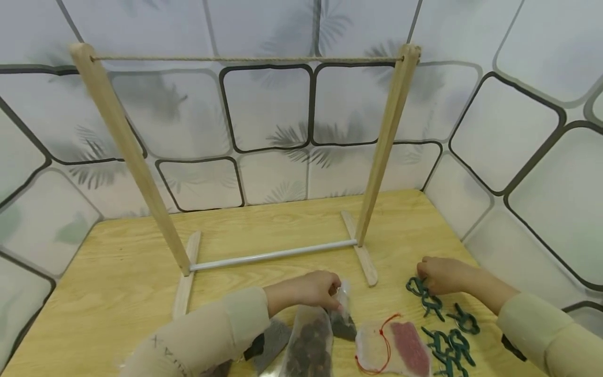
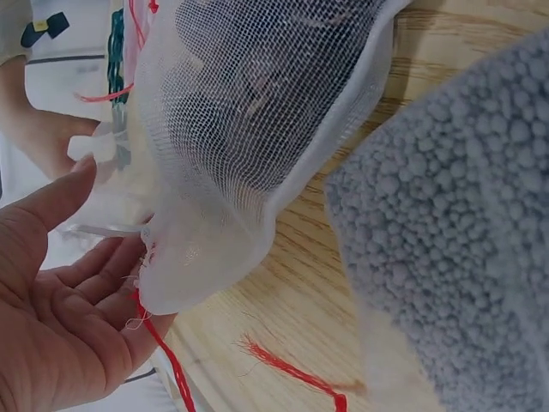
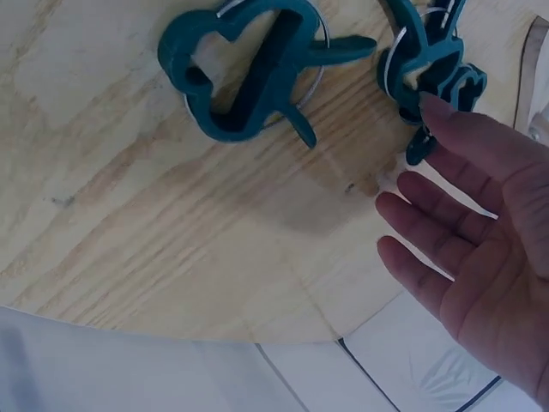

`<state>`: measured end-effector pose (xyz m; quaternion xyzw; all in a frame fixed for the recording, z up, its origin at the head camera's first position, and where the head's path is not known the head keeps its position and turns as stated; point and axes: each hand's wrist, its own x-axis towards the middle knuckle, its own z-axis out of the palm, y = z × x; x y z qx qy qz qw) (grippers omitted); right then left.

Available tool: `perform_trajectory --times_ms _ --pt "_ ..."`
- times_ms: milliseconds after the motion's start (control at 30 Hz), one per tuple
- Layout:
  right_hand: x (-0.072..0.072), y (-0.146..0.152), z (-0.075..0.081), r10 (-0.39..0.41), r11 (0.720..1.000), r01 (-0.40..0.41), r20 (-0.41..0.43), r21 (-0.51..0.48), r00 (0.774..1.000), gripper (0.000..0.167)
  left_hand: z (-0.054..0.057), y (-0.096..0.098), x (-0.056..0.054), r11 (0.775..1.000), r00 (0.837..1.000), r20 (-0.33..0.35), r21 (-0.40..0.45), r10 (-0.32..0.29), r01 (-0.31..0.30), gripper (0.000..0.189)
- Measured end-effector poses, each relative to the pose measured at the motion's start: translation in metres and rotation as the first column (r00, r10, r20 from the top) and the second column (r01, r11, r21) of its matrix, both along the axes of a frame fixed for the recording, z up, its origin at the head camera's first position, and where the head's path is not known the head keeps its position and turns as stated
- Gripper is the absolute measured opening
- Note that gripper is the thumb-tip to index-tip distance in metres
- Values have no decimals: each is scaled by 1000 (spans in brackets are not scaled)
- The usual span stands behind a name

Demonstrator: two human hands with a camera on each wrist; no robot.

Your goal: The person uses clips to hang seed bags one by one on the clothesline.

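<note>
My left hand [image 1: 313, 289] is at the top of a clear bag with dark contents [image 1: 343, 323], thumb and fingers apart around its see-through end. In the left wrist view, a white mesh bag [image 2: 249, 103] of dark lumps lies just beyond the fingers, a red cord [image 2: 167, 352] hanging at its end. My right hand [image 1: 443, 276] is over green plastic spring clips [image 1: 431, 301] on the table's right side. The right wrist view shows its thumb and index finger at the handle of one green clip [image 3: 420, 146], other fingers loosely bent. Another clip [image 3: 249, 73] lies beside it.
A wooden frame [image 1: 383, 141] with a rope [image 1: 245, 58] across its top and a white rod [image 1: 273, 255] below stands behind the hands. Nearby are a bag of grey pellets [image 2: 455, 197], a pink-and-cream pouch with red cord [image 1: 412, 348] and several more clips [image 1: 447, 348]. Patterned fabric walls [image 1: 268, 110] surround the table.
</note>
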<state>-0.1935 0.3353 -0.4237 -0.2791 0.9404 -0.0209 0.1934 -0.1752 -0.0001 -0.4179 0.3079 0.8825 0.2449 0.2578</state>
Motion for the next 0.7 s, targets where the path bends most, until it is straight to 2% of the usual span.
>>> perform_trajectory --times_ms 100,233,400,533,700 --pt "-1 2 0 -27 999 28 20 -46 999 17 0 0 0 1000 999 34 23 -2 1 49" --pt "-3 3 -3 -22 994 28 58 -109 998 17 -2 0 1 998 996 87 56 -21 16 29" --pt "-6 2 -7 -3 988 17 94 -154 996 12 -6 2 -2 987 990 122 154 -69 50 20" --pt "-9 3 -9 28 988 -24 24 -154 999 13 -8 3 -2 966 984 146 252 -103 64 25" --pt "-9 3 -12 33 989 -41 -54 -141 998 14 -11 2 2 943 972 213 332 -94 18 36"
